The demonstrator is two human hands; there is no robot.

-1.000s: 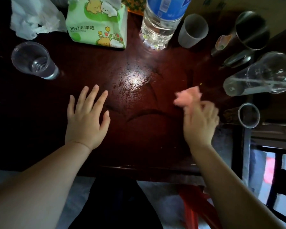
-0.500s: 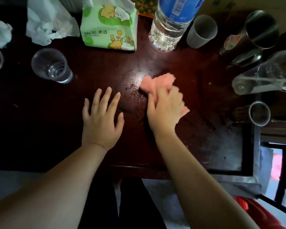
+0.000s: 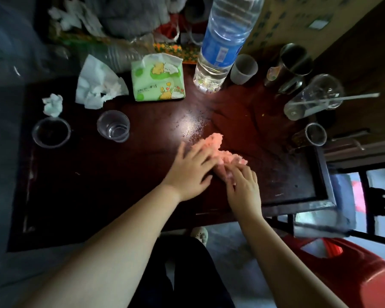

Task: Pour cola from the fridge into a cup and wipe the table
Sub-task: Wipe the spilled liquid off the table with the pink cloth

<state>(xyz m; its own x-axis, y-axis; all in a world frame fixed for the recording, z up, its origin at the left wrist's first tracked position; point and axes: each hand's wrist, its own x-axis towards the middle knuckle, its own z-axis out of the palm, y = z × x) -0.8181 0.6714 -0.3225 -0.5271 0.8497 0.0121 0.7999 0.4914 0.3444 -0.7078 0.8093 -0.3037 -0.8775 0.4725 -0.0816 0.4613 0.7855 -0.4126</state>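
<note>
A crumpled pink cloth [image 3: 218, 147] lies on the dark wooden table [image 3: 120, 187], right of the middle. My left hand [image 3: 190, 172] rests flat with its fingertips on the cloth's left side. My right hand [image 3: 243, 187] pinches the cloth's near edge with curled fingers. A clear plastic cup [image 3: 113, 126] with a little liquid in its bottom stands left of the hands. Further left stands another clear cup [image 3: 51, 132] with dark contents. No cola bottle is in view.
At the back stand a green tissue pack [image 3: 158, 82], crumpled white tissues [image 3: 98, 85], a big water bottle [image 3: 220, 47] and a grey cup [image 3: 243, 68]. Several glasses and a metal cup [image 3: 295, 61] crowd the right edge. A red stool [image 3: 351, 270] is at lower right.
My left hand slid right onto the pink cloth. My right hand drew back from pressing flat on the cloth to pinching its near edge. The camera view pulled back and shifted left.
</note>
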